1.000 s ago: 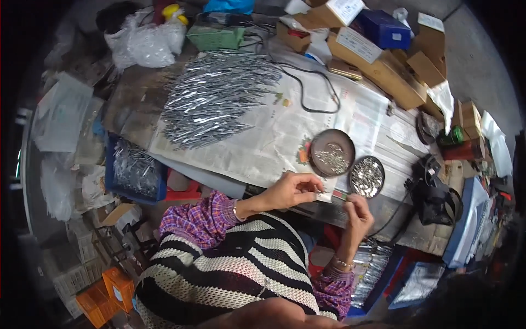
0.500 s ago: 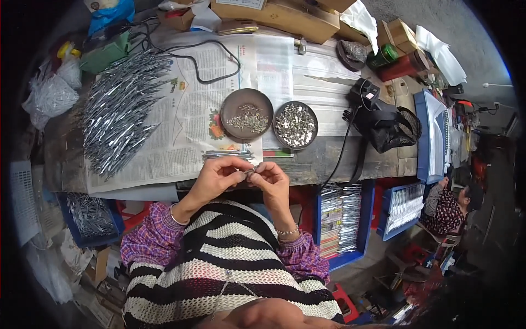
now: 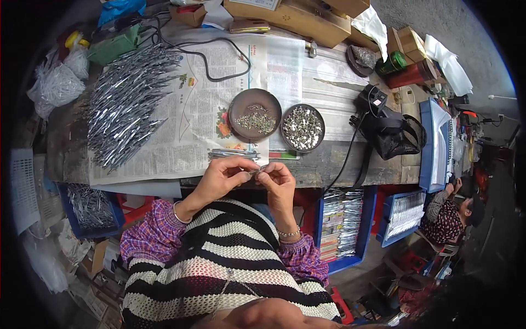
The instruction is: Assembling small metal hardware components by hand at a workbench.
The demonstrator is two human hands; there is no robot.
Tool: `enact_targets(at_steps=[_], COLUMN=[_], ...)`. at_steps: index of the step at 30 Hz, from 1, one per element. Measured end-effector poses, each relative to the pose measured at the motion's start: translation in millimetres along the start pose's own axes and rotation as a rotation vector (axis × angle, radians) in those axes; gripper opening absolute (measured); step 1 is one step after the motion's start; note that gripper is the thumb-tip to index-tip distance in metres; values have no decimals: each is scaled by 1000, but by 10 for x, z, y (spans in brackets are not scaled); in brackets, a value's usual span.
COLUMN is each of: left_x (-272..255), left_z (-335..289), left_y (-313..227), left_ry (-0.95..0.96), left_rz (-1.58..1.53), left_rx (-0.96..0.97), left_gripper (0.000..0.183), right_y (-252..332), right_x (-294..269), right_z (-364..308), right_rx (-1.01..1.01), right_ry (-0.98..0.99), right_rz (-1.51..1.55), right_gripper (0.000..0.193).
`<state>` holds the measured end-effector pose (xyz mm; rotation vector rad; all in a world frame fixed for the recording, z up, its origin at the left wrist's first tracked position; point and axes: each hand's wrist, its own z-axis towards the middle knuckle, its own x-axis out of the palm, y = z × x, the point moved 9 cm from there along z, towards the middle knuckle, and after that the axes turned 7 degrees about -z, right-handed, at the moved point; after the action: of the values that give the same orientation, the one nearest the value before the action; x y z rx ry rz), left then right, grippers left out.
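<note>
My left hand (image 3: 222, 178) and my right hand (image 3: 278, 182) meet at the table's near edge. Both pinch a small, thin metal piece (image 3: 255, 172); the fingertips hide most of it, so its kind cannot be made out. Just beyond my left fingers, a small stack of slender metal pieces (image 3: 233, 154) lies on the newspaper. Farther off stand two round dishes: a brown one (image 3: 241, 129) with tiny metal pins (image 3: 256, 122) and a dark one (image 3: 321, 140) full of small shiny metal parts (image 3: 302, 127).
On the newspaper (image 3: 164, 156) at left spreads a large heap of slim silver pieces (image 3: 129, 104). A black cable (image 3: 211, 77) curls behind the dishes. Black mesh gear (image 3: 392, 131) lies at right. Blue trays (image 3: 368, 236) of metal pieces sit below table level. Another person (image 3: 455, 211) sits far right.
The whole view has shifted slightly, moving the table things a little to the right. My fingers have adjusted a little around the small metal piece, and both hands still pinch it.
</note>
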<state>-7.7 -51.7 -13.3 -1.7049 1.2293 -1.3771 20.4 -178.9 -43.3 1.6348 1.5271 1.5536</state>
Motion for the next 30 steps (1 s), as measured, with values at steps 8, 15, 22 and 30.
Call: enact_targets(at_steps=[8,15,22,30], left_x=[-9,26,-6,-44], left_z=[-9,6,62,121], left_y=[3,-70,-64,-56], left_ry=[-23,-10,-38,-55], left_rz=[15,83,219,295], left_rx=[40,102,111,90], left_gripper=[20,19,18,20], right_y=[26,37,-1,10], right_x=[24,12,-32,12], right_z=[-24,-26,11,54], right_rx=[-16,-36,-31,-81], right_ry=[0,-26,-57,-12], right_rz=[4,-7,-107,81], right_gripper=[17,17,13,16])
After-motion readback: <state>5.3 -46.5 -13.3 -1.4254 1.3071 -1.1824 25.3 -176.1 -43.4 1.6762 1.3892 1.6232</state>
